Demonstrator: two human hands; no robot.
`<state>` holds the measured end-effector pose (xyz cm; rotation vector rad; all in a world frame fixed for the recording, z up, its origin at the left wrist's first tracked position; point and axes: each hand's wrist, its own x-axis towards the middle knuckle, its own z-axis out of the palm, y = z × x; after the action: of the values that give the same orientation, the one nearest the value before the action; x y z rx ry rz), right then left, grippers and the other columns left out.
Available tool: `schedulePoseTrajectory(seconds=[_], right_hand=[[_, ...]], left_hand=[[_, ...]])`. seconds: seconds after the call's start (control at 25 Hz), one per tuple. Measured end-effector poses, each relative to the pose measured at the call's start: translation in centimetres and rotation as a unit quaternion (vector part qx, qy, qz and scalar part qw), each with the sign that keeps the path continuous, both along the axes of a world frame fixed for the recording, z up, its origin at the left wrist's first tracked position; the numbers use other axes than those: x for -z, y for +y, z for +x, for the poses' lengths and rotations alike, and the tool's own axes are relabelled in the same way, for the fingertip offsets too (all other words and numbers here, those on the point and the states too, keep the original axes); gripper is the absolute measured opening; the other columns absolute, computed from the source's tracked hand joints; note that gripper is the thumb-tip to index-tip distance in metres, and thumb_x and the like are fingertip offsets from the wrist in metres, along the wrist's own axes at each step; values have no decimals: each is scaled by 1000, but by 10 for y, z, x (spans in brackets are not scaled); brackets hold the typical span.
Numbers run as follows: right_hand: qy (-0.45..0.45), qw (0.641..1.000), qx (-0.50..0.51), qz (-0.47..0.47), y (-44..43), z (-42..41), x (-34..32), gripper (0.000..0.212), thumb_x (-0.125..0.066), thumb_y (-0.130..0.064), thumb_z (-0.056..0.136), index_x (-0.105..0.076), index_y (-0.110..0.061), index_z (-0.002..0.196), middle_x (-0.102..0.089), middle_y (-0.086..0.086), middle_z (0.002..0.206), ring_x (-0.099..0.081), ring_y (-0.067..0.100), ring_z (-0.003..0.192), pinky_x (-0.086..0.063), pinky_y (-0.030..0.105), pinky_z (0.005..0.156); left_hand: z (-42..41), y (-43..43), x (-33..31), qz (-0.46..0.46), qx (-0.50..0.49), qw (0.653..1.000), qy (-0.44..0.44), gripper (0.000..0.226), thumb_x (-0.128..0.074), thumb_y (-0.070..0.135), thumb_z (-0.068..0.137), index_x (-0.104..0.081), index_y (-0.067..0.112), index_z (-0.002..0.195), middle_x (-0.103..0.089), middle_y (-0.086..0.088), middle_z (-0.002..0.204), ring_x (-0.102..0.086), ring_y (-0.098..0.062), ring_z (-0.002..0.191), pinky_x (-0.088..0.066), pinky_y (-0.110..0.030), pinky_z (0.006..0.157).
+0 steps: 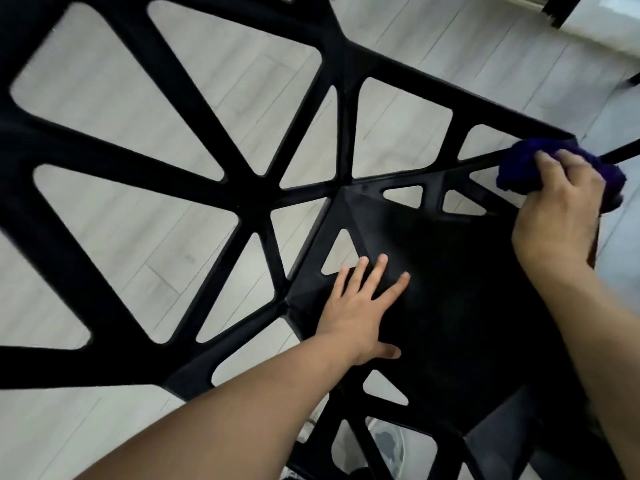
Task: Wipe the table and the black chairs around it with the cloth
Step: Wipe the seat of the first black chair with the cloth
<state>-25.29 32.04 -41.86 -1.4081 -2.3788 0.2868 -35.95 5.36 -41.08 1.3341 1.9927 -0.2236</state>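
A black plastic chair with a web of triangular cut-outs (450,289) is filling most of the view, standing on a pale grey plank floor (398,39). The left hand (363,306) is lying flat on the seat, fingers straight and spread. The right hand (557,206) is gripping a bunched dark blue cloth (519,164), pressing it against the chair's far right corner.

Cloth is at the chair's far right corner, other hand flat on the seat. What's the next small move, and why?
Probably draw the cloth leftward along the black bar behind the seat. The right hand grips the bunched cloth at that bar's right end, so the rest of the bar looks not yet covered. The left hand lies flat on the seat, seemingly steadying the chair.
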Motion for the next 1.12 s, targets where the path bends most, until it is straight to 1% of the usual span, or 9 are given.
schedulePoseTrajectory(seconds=[0.2, 0.36, 0.48, 0.52, 0.6, 0.68, 0.84, 1.0, 1.12], right_hand=[[16, 993, -109, -33, -81, -24, 22, 58, -48, 10, 87, -49, -3, 144, -43, 26, 148, -37, 44, 136, -29, 50, 118], [23, 976, -187, -105, -156, -56, 36, 60, -54, 12, 79, -56, 0, 138, -50, 28, 142, -46, 46, 132, -34, 53, 115], [53, 965, -211, -147, -191, -67, 34, 53, -43, -1, 87, -58, -4, 138, -52, 24, 143, -45, 42, 134, -33, 50, 117], [52, 957, -235, -160, -202, -63, 32, 54, -38, -7, 88, -58, -5, 138, -52, 22, 144, -45, 40, 134, -32, 48, 118], [42, 942, -278, -182, -227, -44, 26, 57, -39, -6, 86, -58, -7, 139, -52, 20, 144, -45, 38, 134, -30, 45, 119], [37, 925, -322, -200, -252, -22, 19, 57, -53, 5, 82, -60, -8, 137, -54, 18, 143, -46, 36, 135, -31, 45, 119], [4, 928, -334, -167, -248, 40, 10, 55, -62, 4, 77, -66, -12, 130, -60, 13, 137, -49, 29, 131, -31, 36, 118], [-27, 976, -192, -103, -176, 72, 11, 53, -40, -7, 85, -66, -12, 131, -57, 20, 140, -52, 38, 131, -29, 41, 119], [-33, 993, -91, -62, -102, 53, 9, 53, -40, -4, 85, -65, -9, 132, -53, 26, 142, -48, 44, 134, -25, 47, 120]], left_hand=[[-1, -19, -16, -42, 35, 998, 15, 101, -63, 42, 96, 14, 35, 160, 29, 0, 166, 21, -26, 155, 7, -51, 126], [-28, -52, -36, -108, 20, 993, 35, 81, -52, 18, 100, -3, 34, 162, 19, 2, 169, 5, -31, 157, -16, -52, 125], [-48, -53, -56, -94, -63, 990, 85, 71, -53, -1, 93, -23, 20, 154, -14, -11, 164, -32, -35, 145, -44, -48, 104], [-52, -51, -61, -74, -93, 989, 92, 64, -53, -4, 90, -31, 16, 147, -29, -13, 153, -44, -34, 134, -48, -47, 92], [-53, -45, -67, -49, -135, 985, 92, 48, -51, -5, 89, -40, 13, 132, -43, -11, 133, -53, -33, 117, -45, -43, 77], [-53, -43, -66, -45, -163, 981, 97, 36, -51, -1, 91, -43, 12, 124, -46, -11, 127, -54, -32, 113, -42, -42, 76], [-43, -41, -62, -39, -144, 984, 95, 41, -48, 9, 96, -43, 16, 136, -44, -10, 136, -48, -36, 120, -46, -48, 93], [-13, -38, -50, -27, -36, 998, 42, 58, -43, 17, 100, -32, 33, 155, -25, -2, 163, -29, -31, 146, -35, -49, 115], [9, -32, -36, 3, 7, 1000, 1, 63, -41, 18, 102, -22, 37, 159, -11, 1, 170, -14, -28, 154, -28, -49, 121]])
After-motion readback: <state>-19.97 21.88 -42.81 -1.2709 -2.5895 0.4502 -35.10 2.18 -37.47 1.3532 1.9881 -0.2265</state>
